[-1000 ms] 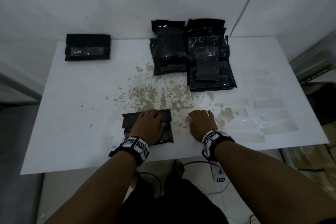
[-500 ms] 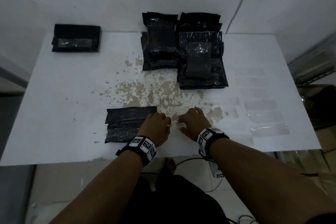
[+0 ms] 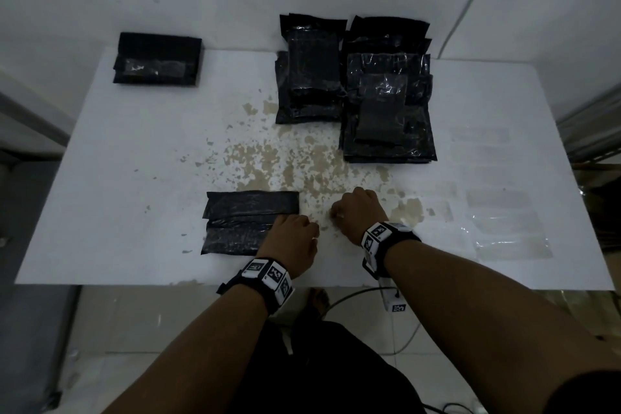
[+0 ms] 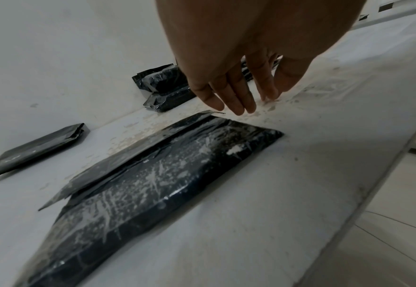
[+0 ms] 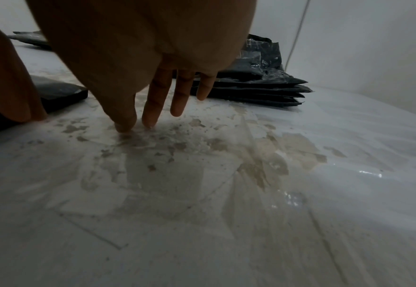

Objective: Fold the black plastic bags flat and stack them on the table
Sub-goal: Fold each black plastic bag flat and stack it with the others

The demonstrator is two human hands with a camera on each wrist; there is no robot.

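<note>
A folded black plastic bag lies flat near the table's front edge, with a loose flap along its far side. My left hand sits at the bag's right end, its fingers straight and just past the bag's corner, holding nothing. My right hand is a little to the right, fingers straight, fingertips touching the stained tabletop. A stack of folded bags lies at the back left. A pile of unfolded black bags lies at the back centre.
The white table has flaked brown patches in its middle. Clear plastic strips lie flat at the right. A wall stands right behind the table. A cable hangs below the front edge.
My left hand has slid right, from pressing on top of the folded bag to its right end, leaving the bag uncovered. The right hand stayed about where it was.
</note>
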